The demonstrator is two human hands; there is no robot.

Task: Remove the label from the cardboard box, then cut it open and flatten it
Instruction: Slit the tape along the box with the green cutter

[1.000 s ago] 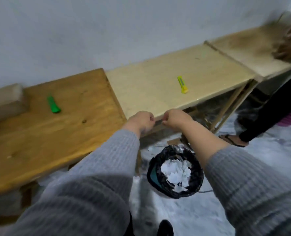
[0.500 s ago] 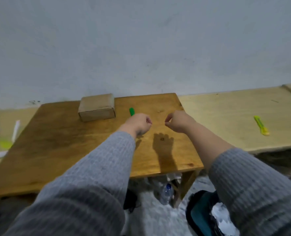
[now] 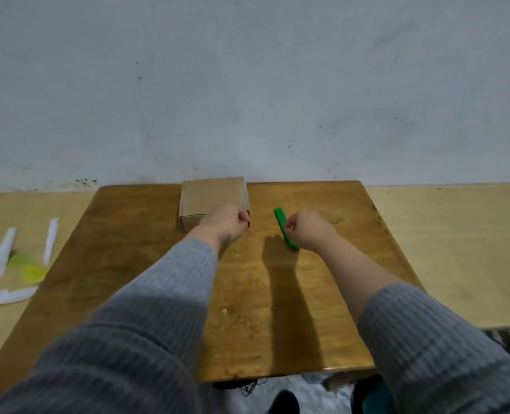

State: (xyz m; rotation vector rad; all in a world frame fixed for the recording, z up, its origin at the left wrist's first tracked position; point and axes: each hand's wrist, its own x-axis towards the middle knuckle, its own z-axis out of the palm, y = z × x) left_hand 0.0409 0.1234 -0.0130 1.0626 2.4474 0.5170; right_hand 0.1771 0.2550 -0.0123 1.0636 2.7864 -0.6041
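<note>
Head view: the left hand [image 3: 228,224] was seen with fingers curled, empty, overlapping the cardboard box [image 3: 213,198]. The right hand [image 3: 309,231] was likewise curled, over the green cutter [image 3: 281,220]; grip undetermined. The box was located at 12 o'clock on the wooden table [image 3: 128,264].
</note>
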